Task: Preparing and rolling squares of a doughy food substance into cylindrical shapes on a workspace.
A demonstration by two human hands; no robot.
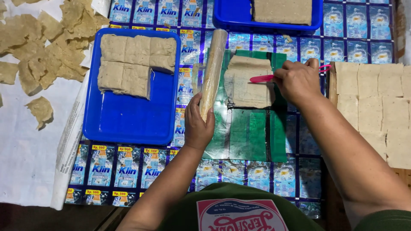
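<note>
Glossy blue plastic tray (124, 119); matt, rough beige dough sheet (248, 81); smooth wooden-looking rolling pin (212, 68); shiny green plastic mat (252, 132); pink plastic tool (262, 78).

Landmark: green sheet (252, 137). Its near half lies bare, open to a hand. Left edge blocked by rolling pin (212, 70) and blue tray (128, 124). Right edge closed by cut dough slabs (376, 107). Far side: second blue tray (231, 19).

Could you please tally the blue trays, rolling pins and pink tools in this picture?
Blue trays: 2, one at the left and one at the top edge
Rolling pins: 1, in the left hand
Pink tools: 1, in the right hand
Total: 4
</note>
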